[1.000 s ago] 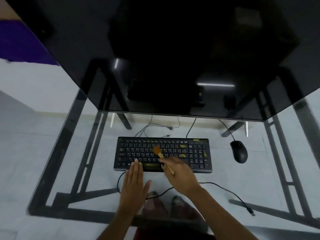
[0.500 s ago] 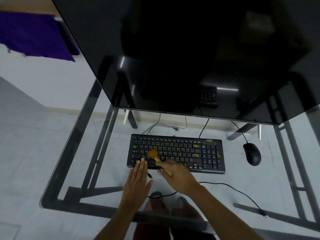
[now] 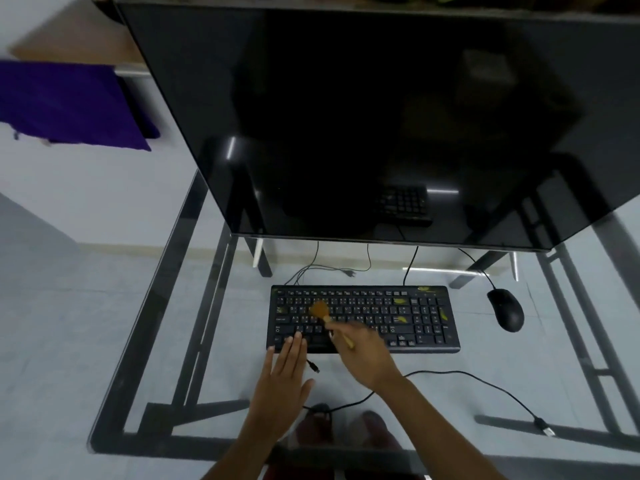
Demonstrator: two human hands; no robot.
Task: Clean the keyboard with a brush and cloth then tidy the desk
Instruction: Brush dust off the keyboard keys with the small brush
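A black keyboard (image 3: pixel 398 317) with yellow marks lies on the glass desk (image 3: pixel 207 341) under a large dark monitor. My right hand (image 3: pixel 363 355) grips a small wooden brush (image 3: pixel 320 310), whose tan bristles rest on the keys left of the keyboard's middle. My left hand (image 3: pixel 282 379) lies flat with fingers straight, fingertips touching the keyboard's front left edge. No cloth can be made out on the desk.
The monitor (image 3: pixel 381 116) overhangs the far half of the desk. A black mouse (image 3: pixel 505 309) sits right of the keyboard. A loose cable (image 3: pixel 485 382) with a plug runs across the front right of the glass. A purple fabric (image 3: pixel 69 105) hangs at far left.
The brush has swept leftward over the keys, from about the keyboard's middle toward its left part. My head has shifted, so the keyboard appears further right. My left hand stays at the front edge.
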